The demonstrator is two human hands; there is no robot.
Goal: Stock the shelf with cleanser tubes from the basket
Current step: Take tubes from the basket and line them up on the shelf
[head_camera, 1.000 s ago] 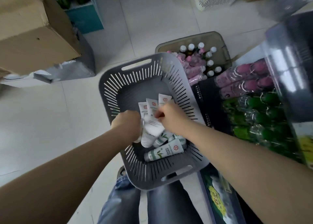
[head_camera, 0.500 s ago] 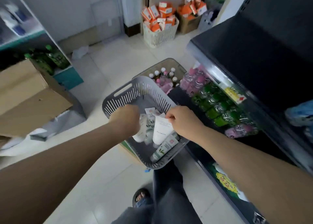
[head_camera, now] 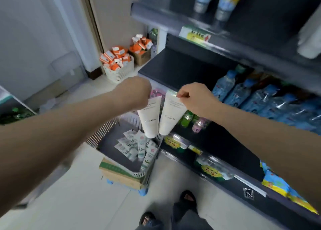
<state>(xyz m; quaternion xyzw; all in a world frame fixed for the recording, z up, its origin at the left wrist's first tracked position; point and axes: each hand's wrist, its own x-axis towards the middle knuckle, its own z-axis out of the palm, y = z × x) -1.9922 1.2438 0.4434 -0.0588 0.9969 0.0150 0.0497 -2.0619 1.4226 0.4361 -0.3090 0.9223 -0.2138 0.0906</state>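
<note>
While the left hand (head_camera: 133,92) is closed into a fist around the top of one white cleanser tube (head_camera: 150,118), its fingers are hidden behind the knuckles, so the grip seems full but is not plainly shown. That tube hangs with its long axis near upright and its cap end down. Just beside it, a second tube (head_camera: 171,115) hangs the same way, leaning so that the two lower ends almost meet. The right hand (head_camera: 196,97) pinches its flat crimped end between thumb and fingertips. Both tubes are in the air above the basket (head_camera: 102,132), in front of the dark shelf (head_camera: 173,68).

Pale floor tiles (head_camera: 78,195) run to a light wall. The slatted basket sits on a cardboard box (head_camera: 119,175) and holds more small tubes (head_camera: 137,146) lying flat. Farther back, a white basket (head_camera: 119,73) is heaped with orange boxes. Blue water bottles (head_camera: 243,94) fill the shelf at right.
</note>
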